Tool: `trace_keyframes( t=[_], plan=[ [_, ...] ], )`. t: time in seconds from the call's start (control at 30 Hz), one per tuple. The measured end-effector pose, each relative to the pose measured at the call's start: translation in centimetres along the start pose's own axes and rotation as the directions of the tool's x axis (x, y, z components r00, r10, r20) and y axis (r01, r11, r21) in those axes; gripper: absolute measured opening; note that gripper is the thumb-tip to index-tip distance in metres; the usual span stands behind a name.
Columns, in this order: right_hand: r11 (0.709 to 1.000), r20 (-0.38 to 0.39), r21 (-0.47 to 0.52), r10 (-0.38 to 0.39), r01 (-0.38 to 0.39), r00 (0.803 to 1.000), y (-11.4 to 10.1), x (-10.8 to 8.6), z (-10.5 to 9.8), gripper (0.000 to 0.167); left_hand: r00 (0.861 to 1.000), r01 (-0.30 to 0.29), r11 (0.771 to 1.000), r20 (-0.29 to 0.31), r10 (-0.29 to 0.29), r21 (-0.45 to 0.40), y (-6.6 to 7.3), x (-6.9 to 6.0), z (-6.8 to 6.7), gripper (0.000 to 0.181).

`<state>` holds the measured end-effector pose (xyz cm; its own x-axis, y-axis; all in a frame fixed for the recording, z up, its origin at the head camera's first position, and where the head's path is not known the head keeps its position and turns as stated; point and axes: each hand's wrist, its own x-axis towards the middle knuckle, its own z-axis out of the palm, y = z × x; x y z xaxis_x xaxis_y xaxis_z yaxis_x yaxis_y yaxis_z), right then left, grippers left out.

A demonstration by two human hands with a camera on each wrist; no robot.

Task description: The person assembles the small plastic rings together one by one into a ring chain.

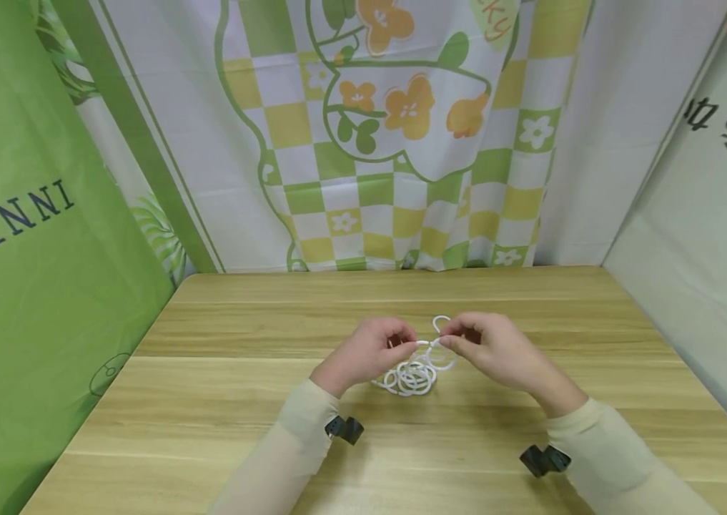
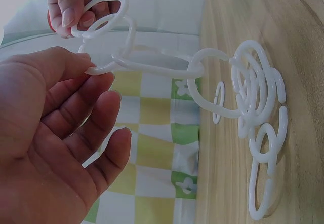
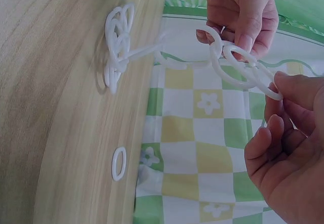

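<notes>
My left hand (image 1: 372,354) pinches a white plastic chain link (image 2: 101,71) between thumb and forefinger, its other fingers loosely bent. To the right of it, my right hand (image 1: 498,354) pinches another white link (image 3: 269,93) by thumb and fingertips. Both links meet in the gap between the hands; whether they are hooked together I cannot tell. From the left hand's link, joined links run down to a heap of white links (image 1: 411,379) on the table. Small gaps show in some of the rings.
One loose white link (image 3: 118,163) lies on the wooden table (image 1: 260,429), beyond my right hand. A patterned curtain (image 1: 395,214) hangs along the table's back edge, with a green cloth (image 1: 28,300) on the left and a white cloth (image 1: 698,236) on the right.
</notes>
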<state>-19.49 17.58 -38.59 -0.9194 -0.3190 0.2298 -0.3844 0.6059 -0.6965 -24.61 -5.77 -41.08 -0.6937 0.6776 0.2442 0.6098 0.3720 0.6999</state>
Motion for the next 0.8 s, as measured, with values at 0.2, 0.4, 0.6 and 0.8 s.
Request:
trace_keyframes(
  t=[0.2, 0.4, 0.6, 0.8],
  plan=[
    [1.0, -0.014, -0.011, 0.003, -0.003, 1.0, 0.04, 0.14, 0.16, 0.006, 1.0, -0.022, 0.999, 0.022, 0.022, 0.025, 0.21, 0.12, 0.1, 0.011],
    [1.0, -0.026, -0.014, -0.003, 0.003, 1.0, 0.12, 0.21, 0.3, 0.004, 0.999, -0.032, 0.998, 0.034, 0.03, 0.048, 0.15, 0.19, 0.2, 0.011],
    [1.0, -0.037, -0.017, -0.001, 0.0, 0.999, 0.23, 0.24, 0.49, 0.005, 0.998, -0.057, 0.997, 0.037, 0.055, 0.054, -0.05, 0.2, 0.29, 0.01],
    [1.0, -0.046, -0.024, 0.005, -0.007, 0.999, 0.25, 0.18, 0.62, 0.006, 0.997, -0.066, 0.997, 0.043, 0.064, 0.045, 0.03, 0.14, 0.28, 0.011]
  ],
)
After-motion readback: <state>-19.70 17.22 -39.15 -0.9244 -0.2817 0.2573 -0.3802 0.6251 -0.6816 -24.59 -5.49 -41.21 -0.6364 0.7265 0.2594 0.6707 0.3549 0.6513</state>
